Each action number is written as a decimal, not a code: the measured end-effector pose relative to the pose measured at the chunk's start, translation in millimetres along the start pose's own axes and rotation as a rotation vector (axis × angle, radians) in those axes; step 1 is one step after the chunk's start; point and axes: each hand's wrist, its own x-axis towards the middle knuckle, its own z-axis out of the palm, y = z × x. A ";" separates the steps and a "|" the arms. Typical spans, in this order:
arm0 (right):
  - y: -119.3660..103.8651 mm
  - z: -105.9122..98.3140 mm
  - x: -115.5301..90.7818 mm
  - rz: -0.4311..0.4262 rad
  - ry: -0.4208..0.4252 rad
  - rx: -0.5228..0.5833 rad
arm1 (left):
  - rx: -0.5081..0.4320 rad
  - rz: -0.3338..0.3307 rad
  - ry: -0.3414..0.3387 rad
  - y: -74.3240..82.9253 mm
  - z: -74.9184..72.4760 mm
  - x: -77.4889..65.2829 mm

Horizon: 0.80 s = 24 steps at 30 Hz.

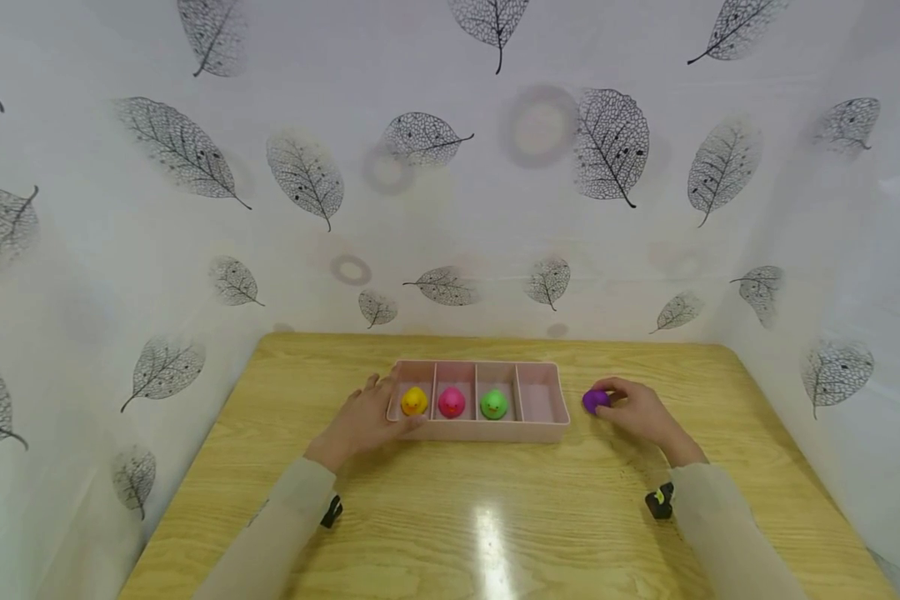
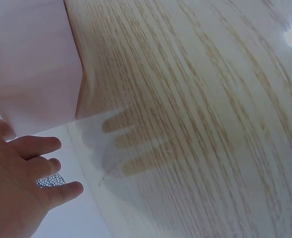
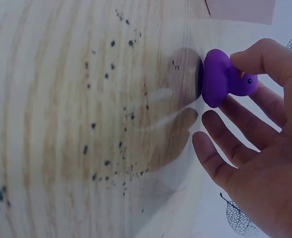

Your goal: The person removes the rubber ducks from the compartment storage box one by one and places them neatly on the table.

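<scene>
A long pink divided tray (image 1: 465,431) lies on the table with a yellow toy duck (image 1: 414,402), a pink toy duck (image 1: 452,403) and a green toy duck (image 1: 494,406), each in its own compartment. The rightmost compartment (image 1: 542,396) is empty. My left hand (image 1: 363,421) holds the tray's left end, thumb along the front and index finger against the end; the other fingers extend past it in the left wrist view. To the right of the tray, my right hand (image 1: 641,414) pinches a purple toy duck (image 3: 216,79) between thumb and forefinger, at the tabletop.
The wooden table (image 1: 450,517) has rounded far corners. White sheeting (image 1: 450,208) with a leaf print rises behind it and at both sides. Dark specks (image 3: 107,162) mark the tabletop near my right hand. A bright reflection lies at front centre.
</scene>
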 end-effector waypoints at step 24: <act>-13.2 -6.1 -2.9 0.026 -0.016 -0.024 | 0.005 0.002 -0.017 -4.3 1.8 1.0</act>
